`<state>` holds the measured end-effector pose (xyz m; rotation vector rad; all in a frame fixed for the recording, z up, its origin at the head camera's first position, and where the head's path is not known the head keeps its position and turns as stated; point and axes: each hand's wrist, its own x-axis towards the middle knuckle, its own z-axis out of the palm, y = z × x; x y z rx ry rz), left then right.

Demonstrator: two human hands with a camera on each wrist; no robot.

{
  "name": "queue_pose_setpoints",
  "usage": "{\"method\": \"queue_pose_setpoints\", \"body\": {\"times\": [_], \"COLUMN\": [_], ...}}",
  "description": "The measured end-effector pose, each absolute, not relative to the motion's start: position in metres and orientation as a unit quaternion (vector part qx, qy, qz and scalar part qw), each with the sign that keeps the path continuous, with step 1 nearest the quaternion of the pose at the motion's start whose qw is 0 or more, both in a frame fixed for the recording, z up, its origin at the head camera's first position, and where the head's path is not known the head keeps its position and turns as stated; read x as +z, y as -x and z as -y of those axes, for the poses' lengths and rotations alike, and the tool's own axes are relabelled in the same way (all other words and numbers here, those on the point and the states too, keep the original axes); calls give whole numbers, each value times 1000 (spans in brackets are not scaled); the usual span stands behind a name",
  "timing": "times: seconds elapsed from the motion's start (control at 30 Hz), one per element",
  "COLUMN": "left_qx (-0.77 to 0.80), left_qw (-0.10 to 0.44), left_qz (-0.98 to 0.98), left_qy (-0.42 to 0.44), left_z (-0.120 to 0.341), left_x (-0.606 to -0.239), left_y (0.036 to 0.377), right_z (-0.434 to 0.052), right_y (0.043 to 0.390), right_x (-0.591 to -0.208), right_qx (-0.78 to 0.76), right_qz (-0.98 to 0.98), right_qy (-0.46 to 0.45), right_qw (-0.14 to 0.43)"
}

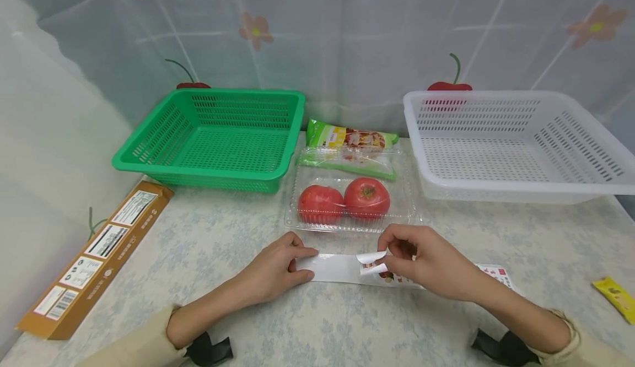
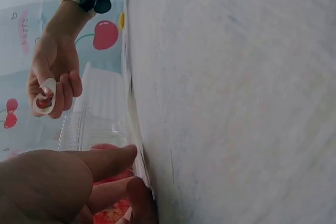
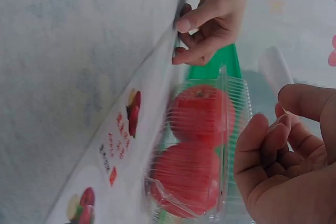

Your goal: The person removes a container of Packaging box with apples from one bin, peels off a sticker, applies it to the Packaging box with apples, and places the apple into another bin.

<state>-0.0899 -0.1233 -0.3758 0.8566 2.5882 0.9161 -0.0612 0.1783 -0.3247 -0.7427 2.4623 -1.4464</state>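
A white strip of printed labels [image 1: 337, 268] lies flat across the table, with red print and fruit pictures towards its right part. At its left end, the thumb and forefinger of my left hand [image 1: 275, 268] press the strip down, spread a little apart. My right hand [image 1: 429, 259] pinches a curled white label [image 1: 371, 258] between thumb and fingers, above the strip. The label shows as a white roll [image 3: 275, 69] in the right wrist view. Just behind the hands sits a clear plastic box [image 1: 292, 221] holding two red tomatoes [image 1: 367, 197].
A green basket [image 1: 233, 182] stands at the back left, a white basket [image 1: 496, 188] at the back right. Behind the tomatoes lies a green food packet [image 1: 317, 133]. A long brown box [image 1: 99, 257] lies at left, a small yellow packet [image 1: 615, 298] at right.
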Motion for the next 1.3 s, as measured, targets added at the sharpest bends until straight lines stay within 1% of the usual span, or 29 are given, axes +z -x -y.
{"method": "queue_pose_setpoints", "body": {"times": [0.13,0.2,0.3,0.37,0.4,0.5,0.57,0.6,0.67,0.73,0.9,1.13,1.3], "left_qx": [334,345,358,356,350,309,272,256,238,236,254,313,328], "left_qw": [142,138,104,56,23,-97,-175,-203,-227,-217,-161,-116,-81], "left_qz": [-889,-886,-883,-881,-880,-872,-866,-865,-871,-883,-908,-908,-909], "left_qy": [-281,-277,-286,-306,-321,-368,-382,-380,-366,-342,-292,-252,-243], "left_z": [123,122,121,119,119,119,121,123,126,129,131,126,126], "left_x": [-375,-374,-371,-368,-366,-360,-354,-352,-346,-342,-341,-338,-335], "left_y": [90,89,87,85,84,88,95,100,110,118,127,126,129], "right_z": [-178,-178,-177,-176,-175,-173,-171,-170,-167,-166,-163,-157,-154], "right_y": [68,73,84,93,97,109,116,119,124,129,140,154,162], "right_x": [-318,-314,-309,-306,-305,-302,-299,-298,-297,-297,-298,-303,-308], "right_qx": [-492,-493,-496,-502,-507,-524,-530,-535,-537,-539,-538,-531,-490], "right_qz": [-829,-830,-829,-826,-823,-814,-813,-812,-814,-816,-820,-822,-844], "right_qy": [258,259,257,258,257,249,241,233,221,210,195,203,216], "right_qw": [58,40,19,8,3,-11,-18,-15,-9,1,6,27,14]}}
